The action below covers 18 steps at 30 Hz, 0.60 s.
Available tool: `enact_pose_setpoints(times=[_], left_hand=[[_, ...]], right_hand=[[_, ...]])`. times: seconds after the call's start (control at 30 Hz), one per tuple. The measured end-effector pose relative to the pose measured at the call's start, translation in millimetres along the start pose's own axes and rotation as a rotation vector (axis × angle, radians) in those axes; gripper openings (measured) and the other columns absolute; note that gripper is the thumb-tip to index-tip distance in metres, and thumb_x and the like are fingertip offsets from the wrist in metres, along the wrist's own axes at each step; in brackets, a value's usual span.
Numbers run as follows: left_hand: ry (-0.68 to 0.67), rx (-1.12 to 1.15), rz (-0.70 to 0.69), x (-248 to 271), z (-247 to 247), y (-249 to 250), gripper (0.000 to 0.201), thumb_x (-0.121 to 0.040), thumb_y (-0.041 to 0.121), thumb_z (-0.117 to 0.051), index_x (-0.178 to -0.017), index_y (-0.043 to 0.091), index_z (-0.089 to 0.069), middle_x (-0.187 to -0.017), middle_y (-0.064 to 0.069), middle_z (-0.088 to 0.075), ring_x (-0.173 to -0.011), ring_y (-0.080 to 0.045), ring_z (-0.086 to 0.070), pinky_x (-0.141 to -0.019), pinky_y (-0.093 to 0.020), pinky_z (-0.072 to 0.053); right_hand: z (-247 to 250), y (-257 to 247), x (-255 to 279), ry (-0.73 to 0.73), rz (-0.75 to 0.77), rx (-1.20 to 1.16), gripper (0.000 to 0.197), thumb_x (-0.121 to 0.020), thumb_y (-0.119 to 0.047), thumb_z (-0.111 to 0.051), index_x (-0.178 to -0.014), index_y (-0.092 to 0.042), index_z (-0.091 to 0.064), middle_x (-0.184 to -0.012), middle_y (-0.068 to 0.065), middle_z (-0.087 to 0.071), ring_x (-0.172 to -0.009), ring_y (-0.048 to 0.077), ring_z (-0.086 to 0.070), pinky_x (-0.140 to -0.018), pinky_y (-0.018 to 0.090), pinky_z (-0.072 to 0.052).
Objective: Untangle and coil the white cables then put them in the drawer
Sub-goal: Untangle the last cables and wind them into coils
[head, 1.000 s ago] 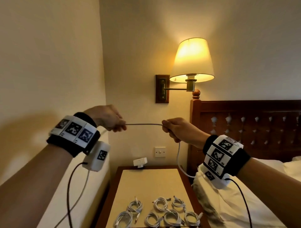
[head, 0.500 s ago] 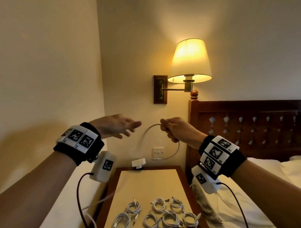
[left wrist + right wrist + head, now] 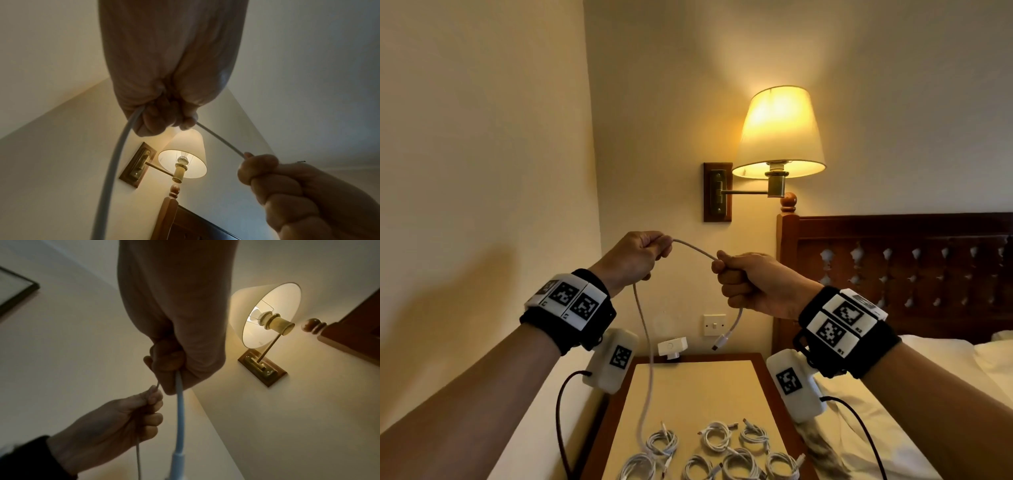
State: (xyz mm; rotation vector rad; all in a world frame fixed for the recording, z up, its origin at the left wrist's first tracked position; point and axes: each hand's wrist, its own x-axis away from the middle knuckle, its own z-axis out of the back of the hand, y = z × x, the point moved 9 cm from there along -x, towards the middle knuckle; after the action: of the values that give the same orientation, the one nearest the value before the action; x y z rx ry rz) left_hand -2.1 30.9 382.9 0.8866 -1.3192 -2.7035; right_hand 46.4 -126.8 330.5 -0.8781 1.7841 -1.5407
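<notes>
Both hands are raised in front of the wall, holding one white cable (image 3: 693, 250) between them. My left hand (image 3: 640, 255) grips it (image 3: 218, 138), and the long part (image 3: 647, 359) hangs from this fist down toward the nightstand. My right hand (image 3: 739, 277) grips the cable (image 3: 180, 395) near its other end; the short tail with its plug (image 3: 720, 342) dangles below the fist. Several coiled white cables (image 3: 717, 452) lie on the nightstand top (image 3: 698, 387). No drawer shows in any view.
A lit wall lamp (image 3: 779, 133) hangs just above and behind the hands. A dark wooden headboard (image 3: 893, 260) and a bed with white sheets (image 3: 945, 394) stand to the right. A wall switch (image 3: 714, 324) and a small white device (image 3: 672, 346) sit behind the nightstand.
My left hand let go of the cable, reached out open, and now grips it again closer to the right hand. The free plug end now dangles below my right fist.
</notes>
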Motion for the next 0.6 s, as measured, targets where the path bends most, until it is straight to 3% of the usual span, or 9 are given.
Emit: enact_pose_setpoints(times=[0.17,0.27,0.43,0.53,0.6], left_hand=[[0.031,0.01,-0.018,-1.6,1.1,-1.8,0.034,-0.102,0.029,-0.043,-0.073,0.015,-0.054,-0.062,0.004,-0.036,-0.054,-0.012,-0.032,-0.052,-0.024,-0.035],[-0.021,0.14,0.026,-2.0,-7.0,-11.4,0.029,-0.101,0.033,-0.043,-0.08,0.015,-0.055,-0.07,0.001,-0.037,-0.058,-0.011,-0.033,-0.052,-0.024,-0.035],[-0.284,0.387,0.289,35.2,-65.4,-65.2,0.023,-0.103,0.027,-0.035,-0.088,0.013,-0.046,-0.069,0.003,-0.042,-0.052,-0.008,-0.038,-0.045,-0.021,-0.038],[-0.529,0.229,0.415,64.6,-100.2,-72.0,0.029,-0.104,0.032,-0.033,-0.083,0.016,-0.046,-0.062,0.006,-0.04,-0.046,-0.006,-0.033,-0.042,-0.019,-0.028],[-0.769,0.021,0.366,78.0,-114.8,-42.9,0.034,-0.103,0.038,-0.034,-0.078,0.019,-0.049,-0.061,0.007,-0.041,-0.048,-0.006,-0.033,-0.045,-0.019,-0.027]], right_hand=[[-8.2,-8.4,3.9,-0.041,-0.011,-0.105,0.034,-0.106,-0.028,-0.033,-0.084,-0.012,-0.054,-0.055,-0.006,-0.029,-0.044,0.007,-0.028,-0.04,0.018,-0.028],[-9.6,-22.6,7.0,-0.059,0.066,-0.234,0.031,-0.105,-0.023,-0.032,-0.089,-0.011,-0.056,-0.057,-0.007,-0.027,-0.045,0.007,-0.028,-0.042,0.019,-0.03],[22.0,-64.0,16.0,0.04,0.302,-0.452,0.024,-0.104,-0.016,-0.032,-0.104,-0.008,-0.055,-0.06,-0.006,-0.034,-0.049,0.006,-0.029,-0.046,0.018,-0.031],[45.6,-71.5,19.4,0.187,0.365,-0.332,0.025,-0.105,-0.019,-0.036,-0.108,-0.006,-0.058,-0.064,-0.003,-0.049,-0.05,0.006,-0.039,-0.056,0.02,-0.036],[48.5,-66.3,18.2,0.244,0.364,-0.14,0.027,-0.104,-0.023,-0.041,-0.106,-0.005,-0.061,-0.072,0.002,-0.064,-0.058,0.009,-0.057,-0.063,0.021,-0.046]])
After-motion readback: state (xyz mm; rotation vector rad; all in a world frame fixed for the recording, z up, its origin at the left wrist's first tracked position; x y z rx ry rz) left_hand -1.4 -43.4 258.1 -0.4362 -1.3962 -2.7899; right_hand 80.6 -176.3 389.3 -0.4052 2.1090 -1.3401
